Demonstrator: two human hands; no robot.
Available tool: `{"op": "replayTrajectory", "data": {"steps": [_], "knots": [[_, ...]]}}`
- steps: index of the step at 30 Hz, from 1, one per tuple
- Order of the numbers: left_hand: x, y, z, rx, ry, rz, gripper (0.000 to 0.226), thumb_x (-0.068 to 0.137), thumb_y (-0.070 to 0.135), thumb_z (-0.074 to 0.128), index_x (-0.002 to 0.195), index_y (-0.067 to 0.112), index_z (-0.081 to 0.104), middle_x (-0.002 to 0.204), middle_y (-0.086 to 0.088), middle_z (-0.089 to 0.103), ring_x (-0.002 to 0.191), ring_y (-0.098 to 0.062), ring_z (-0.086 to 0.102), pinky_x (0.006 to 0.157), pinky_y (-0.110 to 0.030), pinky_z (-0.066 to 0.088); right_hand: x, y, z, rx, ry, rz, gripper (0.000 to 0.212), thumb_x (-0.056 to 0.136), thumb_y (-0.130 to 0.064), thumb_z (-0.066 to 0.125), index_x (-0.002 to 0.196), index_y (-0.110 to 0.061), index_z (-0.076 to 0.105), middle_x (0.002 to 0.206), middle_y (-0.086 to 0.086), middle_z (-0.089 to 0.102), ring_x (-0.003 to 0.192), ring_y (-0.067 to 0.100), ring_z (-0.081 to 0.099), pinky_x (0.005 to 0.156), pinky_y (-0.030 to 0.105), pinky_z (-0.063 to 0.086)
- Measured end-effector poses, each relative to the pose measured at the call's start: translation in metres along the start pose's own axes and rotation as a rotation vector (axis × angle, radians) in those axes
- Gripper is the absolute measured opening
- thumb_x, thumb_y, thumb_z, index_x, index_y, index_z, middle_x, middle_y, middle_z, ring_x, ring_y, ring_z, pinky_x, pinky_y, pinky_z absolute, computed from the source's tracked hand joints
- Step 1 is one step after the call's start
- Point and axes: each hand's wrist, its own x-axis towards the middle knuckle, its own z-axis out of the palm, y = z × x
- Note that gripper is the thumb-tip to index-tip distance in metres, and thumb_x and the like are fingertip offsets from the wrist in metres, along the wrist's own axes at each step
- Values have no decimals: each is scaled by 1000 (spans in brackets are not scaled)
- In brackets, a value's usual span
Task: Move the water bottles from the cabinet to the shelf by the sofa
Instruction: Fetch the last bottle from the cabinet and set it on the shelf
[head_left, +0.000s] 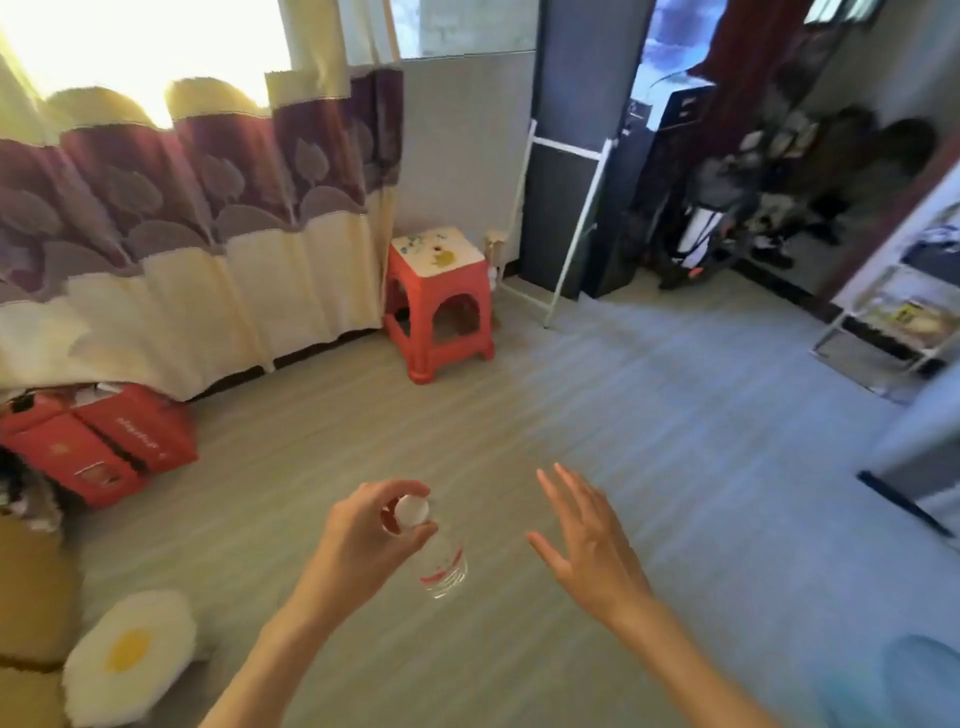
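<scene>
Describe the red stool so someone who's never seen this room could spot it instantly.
Start at the long curtain with the maroon leaf band along the far wall and follow it to its right end. There the stool stands on the grey floor, just short of the wall corner. It is the only red plastic stool, with a pale top bearing small cartoon prints; the other red thing, a box, sits far left.

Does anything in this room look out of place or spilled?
No spill shows. The one oddity is a fried-egg cushion lying on the floor beside the sofa edge rather than on it. The left hand holds the water bottle by its neck, cap on; the right hand is open and empty.
</scene>
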Motion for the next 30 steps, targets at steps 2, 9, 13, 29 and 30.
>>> {"op": "replayTrajectory", "data": {"steps": [2, 9, 13, 29, 30], "knots": [[38, 30, 39, -25, -76, 44, 36, 65, 14, 80, 84, 39, 61, 89, 0, 67, 74, -13, 59, 65, -24, 50, -3, 48, -18, -12, 31, 93, 63, 80, -51, 40, 136, -23, 29, 138, 11, 47, 129, 25, 43, 106, 35, 25], [167, 126, 190, -26, -259, 233, 37, 65, 20, 79, 86, 43, 59, 80, 3, 63, 73, -6, 56, 62, -8, 42, 3, 207, -69, -43, 131, 398, 75, 84, -70, 7, 140, -24, 25, 147, 5, 36, 136, 21, 31, 111, 47, 29], [255, 179, 274, -29, -389, 306, 30, 67, 21, 78, 89, 35, 63, 79, 0, 65, 72, -5, 56, 61, -5, 40, 34, 300, -107, -4, 173, 546, 98, 63, -81, -14, 144, -30, 7, 155, -4, 7, 143, 13, 5, 114, 27, -4], [526, 386, 580, 44, -642, 457, 30, 68, 21, 76, 92, 32, 63, 85, 4, 64, 70, -4, 58, 60, -1, 38, 174, 635, -230, 20, 321, 804, 73, 81, -64, 22, 140, -22, 28, 148, 7, 32, 131, 9, 13, 109, 50, 30], [539, 397, 602, 59, -647, 462, 29, 68, 22, 76, 93, 31, 63, 85, 3, 64, 69, -4, 58, 60, -1, 38, 184, 661, -239, 19, 320, 798, 74, 80, -62, 23, 141, -19, 29, 149, 7, 31, 131, 9, 12, 110, 49, 29]]}}
